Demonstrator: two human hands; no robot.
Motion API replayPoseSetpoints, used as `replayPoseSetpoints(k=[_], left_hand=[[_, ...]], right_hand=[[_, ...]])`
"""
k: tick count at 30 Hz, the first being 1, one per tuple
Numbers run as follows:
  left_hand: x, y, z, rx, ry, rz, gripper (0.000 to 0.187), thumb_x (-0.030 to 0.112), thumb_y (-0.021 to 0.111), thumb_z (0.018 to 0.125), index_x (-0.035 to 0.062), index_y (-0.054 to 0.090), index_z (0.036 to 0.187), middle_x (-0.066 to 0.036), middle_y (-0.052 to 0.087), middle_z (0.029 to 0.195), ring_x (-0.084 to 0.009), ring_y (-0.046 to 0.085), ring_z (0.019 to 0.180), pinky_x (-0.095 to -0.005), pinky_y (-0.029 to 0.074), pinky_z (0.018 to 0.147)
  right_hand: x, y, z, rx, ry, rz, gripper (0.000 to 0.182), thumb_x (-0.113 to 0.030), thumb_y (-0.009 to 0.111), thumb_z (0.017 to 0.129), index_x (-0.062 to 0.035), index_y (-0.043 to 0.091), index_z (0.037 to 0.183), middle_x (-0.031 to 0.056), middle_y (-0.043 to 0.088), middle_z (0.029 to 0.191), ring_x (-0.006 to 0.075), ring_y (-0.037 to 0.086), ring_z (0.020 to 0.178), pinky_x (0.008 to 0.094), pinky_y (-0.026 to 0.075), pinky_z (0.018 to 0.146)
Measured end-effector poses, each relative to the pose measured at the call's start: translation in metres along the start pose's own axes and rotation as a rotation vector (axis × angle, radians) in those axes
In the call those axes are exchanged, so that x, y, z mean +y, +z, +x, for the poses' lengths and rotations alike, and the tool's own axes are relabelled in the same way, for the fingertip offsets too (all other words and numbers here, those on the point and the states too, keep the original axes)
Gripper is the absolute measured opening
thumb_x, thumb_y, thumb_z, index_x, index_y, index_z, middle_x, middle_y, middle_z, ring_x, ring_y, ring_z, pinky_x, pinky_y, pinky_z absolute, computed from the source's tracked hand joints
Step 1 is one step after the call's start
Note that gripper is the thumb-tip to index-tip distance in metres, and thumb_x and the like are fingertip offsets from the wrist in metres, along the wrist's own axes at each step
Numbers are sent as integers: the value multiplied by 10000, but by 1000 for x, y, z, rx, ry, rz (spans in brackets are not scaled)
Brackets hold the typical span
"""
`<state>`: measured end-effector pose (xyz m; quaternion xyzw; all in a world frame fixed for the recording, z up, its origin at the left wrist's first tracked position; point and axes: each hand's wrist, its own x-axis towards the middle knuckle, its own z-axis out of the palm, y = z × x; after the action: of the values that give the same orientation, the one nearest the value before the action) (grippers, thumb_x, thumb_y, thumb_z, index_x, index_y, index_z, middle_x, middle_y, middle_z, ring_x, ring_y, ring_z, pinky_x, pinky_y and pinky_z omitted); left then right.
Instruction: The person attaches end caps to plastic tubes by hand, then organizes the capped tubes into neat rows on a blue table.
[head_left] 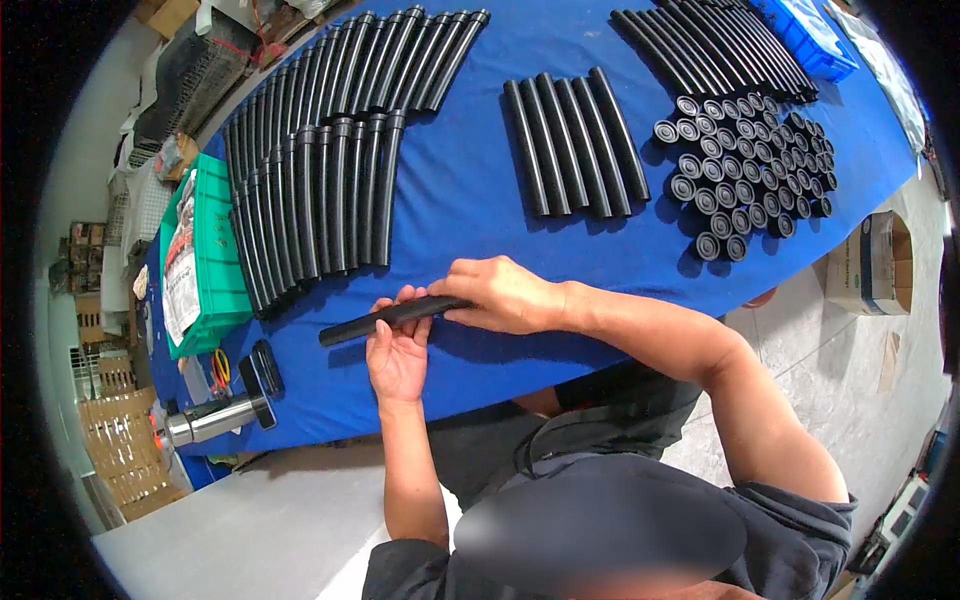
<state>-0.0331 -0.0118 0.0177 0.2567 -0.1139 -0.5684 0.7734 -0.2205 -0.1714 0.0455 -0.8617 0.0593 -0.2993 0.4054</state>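
A black tube (365, 325) lies slanted across my two hands above the near side of the blue cloth. My left hand (398, 360) is palm up, with its fingers and thumb around the tube's middle. At the tube's right end, my right hand (505, 295) is closed from above, covering that end. Beyond my hands several loose black tubes (575, 145) lie side by side. Many black tubes with collared ends (340, 190) are laid in two rows on the left. To the right, many round black caps (745, 165) form a cluster.
More black tubes (715, 45) lie at the far right by a blue crate (815, 40). A green crate (215, 255) stands at the left edge. Near it are a metal flask (215, 420) and a dark phone-like object (262, 370). A cardboard box (872, 265) sits on the floor.
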Motion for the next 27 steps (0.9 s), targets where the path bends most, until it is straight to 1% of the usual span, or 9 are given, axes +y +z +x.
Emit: replayPoseSetpoints(k=[1,5,8,9,12,15,18,23,27], left_hand=[[0,-3,0,-3,6,2,275,132,620,1009,29,589,1263,-254,609,1351,-404,529,1343,-556,452,1138],[0,-8,-2,-12,23,21,284,117,625,1004,35,580,1272,-253,595,1368,-402,529,1344,-553,462,1131],[-1,-7,0,-1,15,-2,284,97,621,1003,39,575,1277,-247,589,1377,-395,527,1348,-550,471,1125],[0,-8,0,9,12,-16,284,90,619,1003,40,574,1279,-245,588,1379,-393,526,1350,-549,474,1123],[4,-13,0,-98,-11,-31,307,77,634,988,9,601,1285,-231,595,1384,-378,481,1391,-522,400,1196],[2,-14,-1,-67,2,-40,288,67,614,999,23,578,1282,-240,590,1381,-383,491,1382,-531,454,1148],[2,-11,-1,-30,9,-31,285,76,612,1004,27,569,1282,-241,589,1382,-390,504,1369,-540,472,1130],[2,-17,-1,-36,14,-33,306,76,628,993,26,570,1290,-235,587,1387,-392,496,1375,-537,464,1138],[3,-13,-1,-130,-1,-16,309,94,610,1006,-5,586,1297,-220,557,1428,-375,472,1396,-517,382,1209]], right_hand=[[-1,0,-2,20,-57,-25,352,-217,750,892,-6,661,1160,175,684,868,346,686,797,421,551,724],[-6,-17,4,-259,311,289,387,-212,747,881,10,649,1183,200,690,950,363,685,889,454,544,768],[12,2,-4,-69,105,229,375,-198,739,886,10,653,1185,202,699,974,373,689,894,455,539,784],[4,1,-2,-53,119,188,305,-188,736,863,14,671,1082,218,694,926,413,680,901,490,530,810],[1,2,-2,-56,132,208,292,-176,730,863,17,661,1071,214,687,908,419,669,884,496,524,798],[4,5,-4,-16,97,231,280,-174,728,862,17,660,1055,213,681,898,421,665,876,496,522,789],[7,7,-5,-39,55,160,342,-169,724,887,10,642,1167,187,674,933,381,665,851,465,531,773],[4,10,-8,-10,-76,-13,329,-181,699,871,-27,644,1157,192,661,882,403,664,829,527,530,692],[-8,-14,0,-221,330,347,304,-160,696,854,8,664,1105,191,672,867,370,671,829,476,532,702]])
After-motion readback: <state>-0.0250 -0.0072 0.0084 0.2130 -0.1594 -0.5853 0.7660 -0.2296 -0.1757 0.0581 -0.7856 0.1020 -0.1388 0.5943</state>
